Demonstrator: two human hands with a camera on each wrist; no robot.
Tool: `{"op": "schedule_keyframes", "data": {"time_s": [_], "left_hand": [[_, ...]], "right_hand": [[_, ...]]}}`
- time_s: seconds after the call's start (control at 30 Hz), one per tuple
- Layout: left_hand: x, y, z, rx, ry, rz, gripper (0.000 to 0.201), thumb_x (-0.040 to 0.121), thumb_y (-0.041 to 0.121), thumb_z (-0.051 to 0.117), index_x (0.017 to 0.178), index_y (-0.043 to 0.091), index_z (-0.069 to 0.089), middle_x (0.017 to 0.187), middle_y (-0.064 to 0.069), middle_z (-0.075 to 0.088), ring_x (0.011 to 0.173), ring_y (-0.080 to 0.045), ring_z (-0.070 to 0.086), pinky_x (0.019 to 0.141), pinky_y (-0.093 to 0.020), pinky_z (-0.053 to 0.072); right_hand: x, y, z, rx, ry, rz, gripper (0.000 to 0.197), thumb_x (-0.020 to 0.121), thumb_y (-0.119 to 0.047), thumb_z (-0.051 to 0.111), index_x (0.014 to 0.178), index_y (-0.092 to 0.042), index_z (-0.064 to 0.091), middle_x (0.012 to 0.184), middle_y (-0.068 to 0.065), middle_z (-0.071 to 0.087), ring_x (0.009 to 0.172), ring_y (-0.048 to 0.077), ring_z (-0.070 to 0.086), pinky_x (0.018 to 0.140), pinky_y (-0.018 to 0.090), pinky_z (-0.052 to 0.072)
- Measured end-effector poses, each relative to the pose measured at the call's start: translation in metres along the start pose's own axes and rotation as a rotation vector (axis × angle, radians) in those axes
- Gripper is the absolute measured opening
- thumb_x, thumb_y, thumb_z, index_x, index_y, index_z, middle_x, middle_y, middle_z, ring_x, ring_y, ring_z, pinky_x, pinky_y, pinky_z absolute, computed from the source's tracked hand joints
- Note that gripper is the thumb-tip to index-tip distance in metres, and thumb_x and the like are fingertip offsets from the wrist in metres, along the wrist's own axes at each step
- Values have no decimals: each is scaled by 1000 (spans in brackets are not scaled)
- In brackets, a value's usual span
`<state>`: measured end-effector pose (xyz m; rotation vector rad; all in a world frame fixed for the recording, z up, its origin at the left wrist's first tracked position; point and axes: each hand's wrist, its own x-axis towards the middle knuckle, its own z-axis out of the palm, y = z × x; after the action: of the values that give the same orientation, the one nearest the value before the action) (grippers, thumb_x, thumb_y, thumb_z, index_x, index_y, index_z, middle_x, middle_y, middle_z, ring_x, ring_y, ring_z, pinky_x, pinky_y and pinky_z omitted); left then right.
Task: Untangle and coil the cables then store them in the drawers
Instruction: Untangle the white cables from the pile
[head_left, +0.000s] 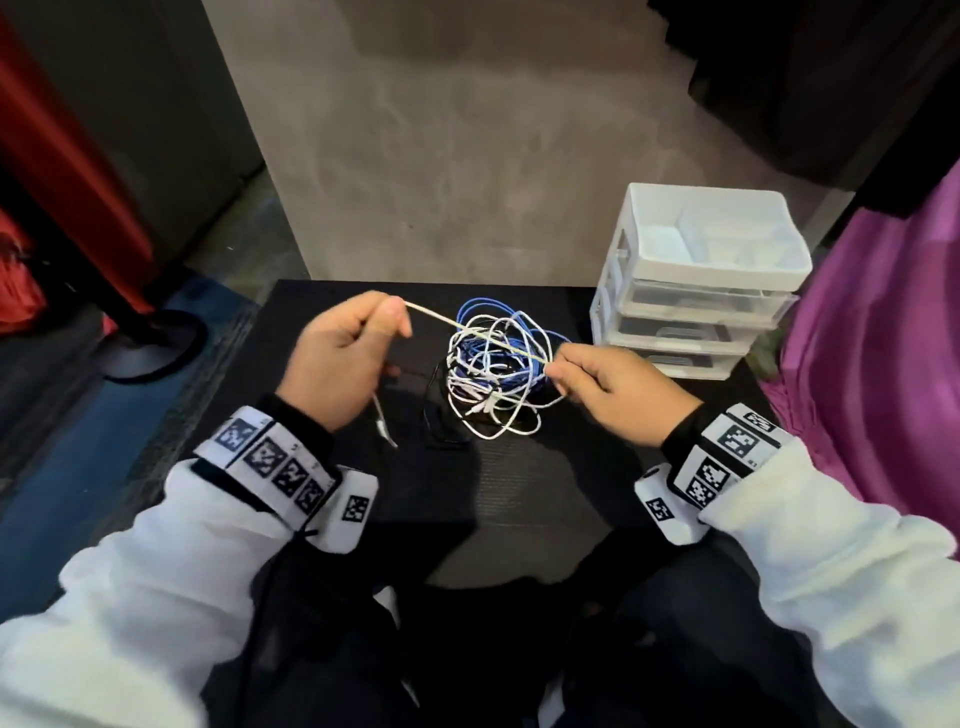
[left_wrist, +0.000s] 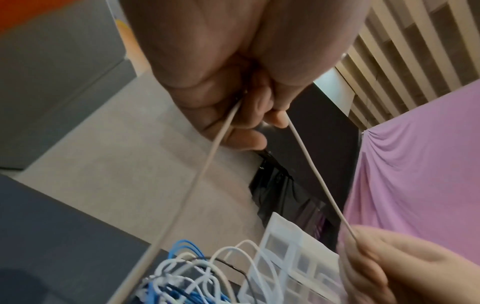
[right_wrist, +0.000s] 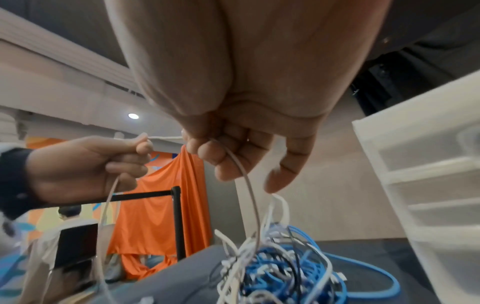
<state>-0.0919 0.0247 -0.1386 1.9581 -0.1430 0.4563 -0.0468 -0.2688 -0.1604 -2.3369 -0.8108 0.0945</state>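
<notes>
A tangle of white, blue and black cables (head_left: 498, 374) (right_wrist: 275, 273) (left_wrist: 187, 273) lies on the black table (head_left: 519, 478). A thin white cable (head_left: 478, 332) (left_wrist: 319, 174) is stretched taut above the tangle between both hands. My left hand (head_left: 348, 353) (left_wrist: 241, 115) (right_wrist: 109, 162) pinches it at the left, and the cable's loose end with its plug (head_left: 384, 426) hangs below that hand. My right hand (head_left: 597, 384) (right_wrist: 215, 152) (left_wrist: 384, 259) pinches it at the right, and from there it curves down into the tangle. A white drawer unit (head_left: 696, 280) (right_wrist: 426, 185) (left_wrist: 285, 257) stands at the table's right rear, its drawers pushed in.
A purple cloth (head_left: 883, 353) hangs to the right of the table. A grey wall (head_left: 467, 145) rises behind it. A black post with a round base (head_left: 150, 338) stands on the floor at the left. In the right wrist view a seated person (right_wrist: 67, 232) is behind an orange cloth (right_wrist: 161, 205).
</notes>
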Motion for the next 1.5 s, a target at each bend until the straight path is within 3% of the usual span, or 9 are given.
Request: {"op": "schedule_keyframes", "data": {"time_s": [0.23, 0.33, 0.4, 0.5, 0.67, 0.8, 0.93, 1.3, 1.5], "left_hand": [[7, -10, -32, -217, 366, -141, 35, 106, 32, 45, 76, 26, 61, 50, 12, 36, 47, -7, 38, 58, -32, 55], [3, -25, -27, -208, 313, -223, 26, 106, 28, 45, 87, 23, 62, 57, 12, 46, 49, -7, 46, 66, -39, 57], [-3, -33, -18, -81, 222, -307, 19, 98, 28, 59, 115, 20, 59, 86, 4, 60, 68, -7, 62, 85, -49, 55], [-9, -32, -10, 267, 221, -163, 85, 84, 37, 68, 157, 21, 26, 154, -15, 32, 141, -25, 40, 122, -44, 28], [5, 14, 34, 650, 44, 155, 63, 89, 53, 54, 148, 35, 47, 162, 1, 35, 155, -25, 15, 119, -66, -3], [21, 24, 56, 497, -25, 178, 52, 94, 51, 51, 142, 31, 53, 130, 3, 60, 136, -18, 44, 124, -56, 14], [29, 40, 61, -224, -138, -54, 22, 103, 24, 57, 93, 17, 74, 98, -14, 73, 89, -12, 66, 83, -28, 55], [73, 96, -27, -561, 281, -209, 25, 100, 17, 46, 76, 20, 51, 65, 5, 46, 49, -7, 46, 52, -27, 49], [77, 77, -69, -350, 172, -138, 27, 103, 31, 45, 82, 25, 61, 67, 8, 41, 51, -6, 31, 47, -20, 31]], "right_hand": [[1, 32, 23, -165, -15, 12, 27, 106, -31, 48, 79, -30, 49, 73, -12, 54, 76, 15, 49, 71, 31, 37], [11, 22, 14, -105, 67, 109, 27, 106, -28, 50, 81, -22, 58, 72, -7, 62, 71, 12, 58, 68, 33, 43], [20, 2, 2, 45, 220, 110, 26, 106, -26, 50, 84, -19, 61, 78, -1, 68, 73, 15, 66, 71, 31, 51], [33, -19, -9, 128, 285, 70, 23, 105, -26, 50, 86, -21, 61, 82, -1, 70, 77, 17, 69, 78, 35, 59], [47, -43, -12, 9, 272, -21, 21, 103, -31, 51, 88, -21, 61, 77, -4, 68, 78, 17, 66, 79, 45, 56], [50, -58, -15, -48, 312, -80, 21, 103, -31, 52, 88, -19, 59, 71, -4, 61, 72, 17, 58, 72, 41, 51], [40, -51, -12, -76, 286, -74, 19, 104, -27, 53, 88, -18, 57, 70, -7, 56, 70, 16, 53, 66, 36, 44], [12, 40, 46, 44, 57, 232, 29, 105, -28, 50, 78, -22, 57, 71, -4, 67, 68, 8, 63, 75, 38, 53], [19, 31, 29, 115, 144, 235, 24, 102, -20, 55, 81, -22, 65, 75, -5, 70, 70, 15, 65, 70, 33, 53]]}}
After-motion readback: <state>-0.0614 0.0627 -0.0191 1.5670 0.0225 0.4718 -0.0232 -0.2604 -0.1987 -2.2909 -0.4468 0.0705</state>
